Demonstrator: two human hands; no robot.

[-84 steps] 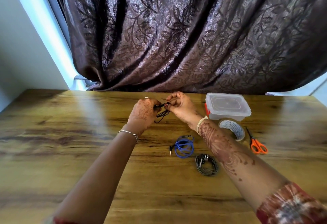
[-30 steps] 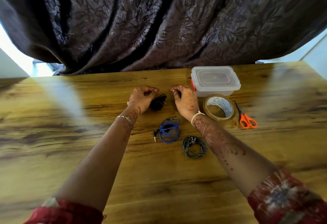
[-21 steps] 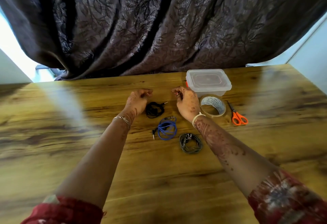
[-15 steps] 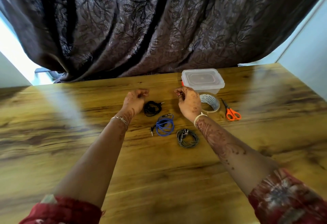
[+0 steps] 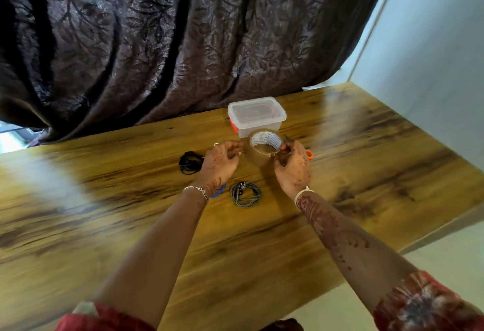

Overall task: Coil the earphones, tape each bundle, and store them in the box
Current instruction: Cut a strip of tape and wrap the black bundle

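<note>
**Wooden table (image 5: 104, 199), dark curtain (image 5: 157, 42) behind: finding the tape end**

The right hand (image 5: 292, 169) pinches the right rim of the tilted tape roll (image 5: 264, 144), just near of the lidded box (image 5: 256, 117). The left hand (image 5: 221, 162) curls at its left rim; contact is unclear. The black coil (image 5: 189, 163), grey coil (image 5: 246, 195) and blue coil (image 5: 220, 191) lie near-left on the table. Advisable: steady the roll, lift the free end with a nail, and draw a short strip.

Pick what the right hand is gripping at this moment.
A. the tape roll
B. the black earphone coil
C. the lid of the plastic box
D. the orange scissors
A: the right hand pinches the right rim of the tape roll, while the scissors lie behind that hand, with only an orange handle showing.
</note>
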